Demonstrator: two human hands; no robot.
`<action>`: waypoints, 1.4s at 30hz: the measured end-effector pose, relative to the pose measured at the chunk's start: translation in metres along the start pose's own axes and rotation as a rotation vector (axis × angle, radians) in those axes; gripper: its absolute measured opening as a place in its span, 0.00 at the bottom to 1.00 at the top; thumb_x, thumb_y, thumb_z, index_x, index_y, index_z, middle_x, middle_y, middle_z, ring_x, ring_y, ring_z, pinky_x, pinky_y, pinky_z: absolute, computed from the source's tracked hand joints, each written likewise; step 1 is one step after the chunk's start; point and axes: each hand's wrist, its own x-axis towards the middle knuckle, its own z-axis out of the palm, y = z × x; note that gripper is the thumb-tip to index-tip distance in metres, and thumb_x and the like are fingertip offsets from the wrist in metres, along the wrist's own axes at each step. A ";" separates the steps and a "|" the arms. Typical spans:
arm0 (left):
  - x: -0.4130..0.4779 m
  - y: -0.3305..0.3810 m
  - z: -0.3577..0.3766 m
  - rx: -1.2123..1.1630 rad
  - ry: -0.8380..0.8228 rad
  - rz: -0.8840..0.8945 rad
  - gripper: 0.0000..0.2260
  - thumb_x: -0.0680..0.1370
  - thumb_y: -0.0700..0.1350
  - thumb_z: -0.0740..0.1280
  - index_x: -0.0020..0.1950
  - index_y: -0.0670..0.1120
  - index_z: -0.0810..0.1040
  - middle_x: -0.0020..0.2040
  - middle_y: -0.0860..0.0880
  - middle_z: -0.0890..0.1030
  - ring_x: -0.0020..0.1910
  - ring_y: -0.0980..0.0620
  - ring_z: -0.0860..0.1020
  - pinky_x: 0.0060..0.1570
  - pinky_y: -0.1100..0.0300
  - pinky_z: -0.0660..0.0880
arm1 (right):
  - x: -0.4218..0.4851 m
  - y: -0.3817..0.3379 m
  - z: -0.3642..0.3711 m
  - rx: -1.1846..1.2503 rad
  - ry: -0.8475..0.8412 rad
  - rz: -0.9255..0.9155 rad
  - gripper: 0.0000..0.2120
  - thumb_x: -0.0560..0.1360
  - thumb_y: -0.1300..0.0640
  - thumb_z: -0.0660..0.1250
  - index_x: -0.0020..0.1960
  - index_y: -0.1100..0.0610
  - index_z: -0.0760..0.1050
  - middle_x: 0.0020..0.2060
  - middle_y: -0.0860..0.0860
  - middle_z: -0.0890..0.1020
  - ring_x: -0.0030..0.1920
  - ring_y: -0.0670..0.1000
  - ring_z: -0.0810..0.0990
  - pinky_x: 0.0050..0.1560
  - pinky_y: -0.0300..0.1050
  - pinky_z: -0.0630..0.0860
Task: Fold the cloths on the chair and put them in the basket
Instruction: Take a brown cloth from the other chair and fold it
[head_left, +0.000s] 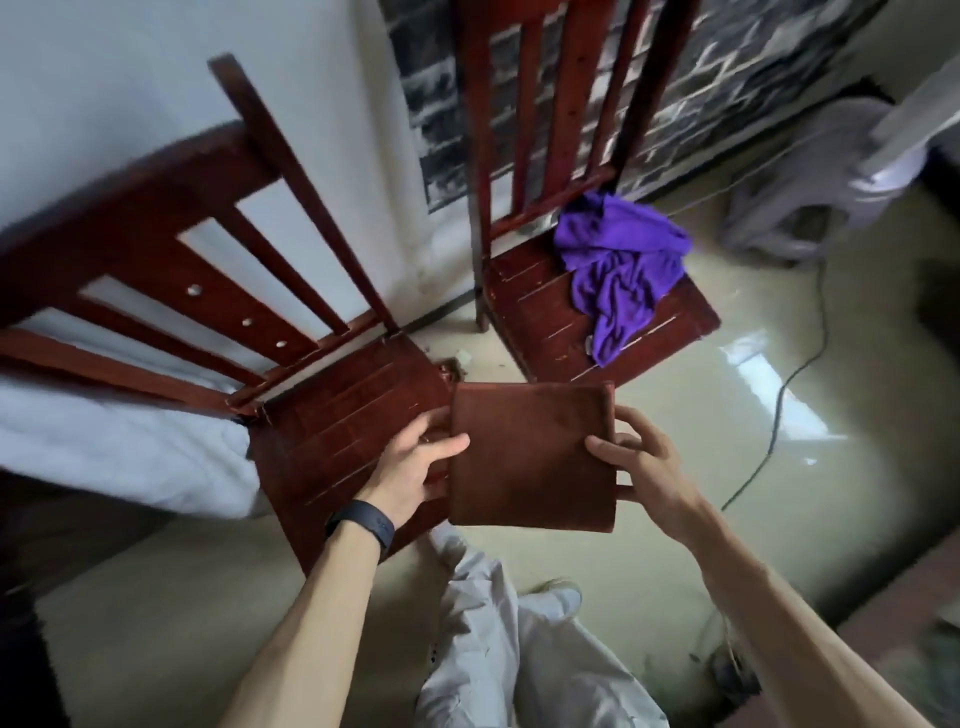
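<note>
A brown cloth, folded into a flat square, is held in the air between two wooden chairs. My left hand grips its left edge, thumb on top. My right hand grips its right edge, thumb on top and fingers underneath. A crumpled purple cloth lies unfolded on the seat of the far chair, partly hanging toward the seat's front. The near chair on the left has a bare seat. No basket is in view.
A white mattress edge lies behind the near chair at the left. A grey plastic stool stands at the back right. A cable runs across the shiny floor on the right. My legs are below the cloth.
</note>
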 end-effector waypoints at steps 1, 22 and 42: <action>-0.011 0.015 0.024 0.026 -0.037 0.019 0.16 0.73 0.39 0.72 0.59 0.52 0.81 0.59 0.43 0.82 0.56 0.45 0.81 0.55 0.43 0.76 | -0.020 -0.012 -0.018 0.026 0.030 -0.036 0.15 0.76 0.61 0.71 0.60 0.47 0.78 0.44 0.54 0.83 0.46 0.51 0.85 0.40 0.47 0.81; -0.137 0.211 0.578 0.598 -0.802 0.413 0.17 0.76 0.39 0.70 0.63 0.51 0.77 0.52 0.46 0.83 0.47 0.50 0.83 0.46 0.51 0.79 | -0.283 -0.156 -0.390 0.501 0.772 -0.690 0.18 0.74 0.59 0.74 0.62 0.50 0.78 0.50 0.56 0.86 0.48 0.58 0.86 0.41 0.56 0.83; 0.023 0.241 1.011 0.731 -0.981 0.200 0.13 0.76 0.39 0.70 0.59 0.50 0.79 0.49 0.46 0.85 0.39 0.49 0.82 0.45 0.52 0.78 | -0.210 -0.248 -0.751 0.687 1.046 -0.671 0.14 0.74 0.61 0.73 0.58 0.51 0.79 0.50 0.57 0.85 0.46 0.53 0.85 0.39 0.51 0.82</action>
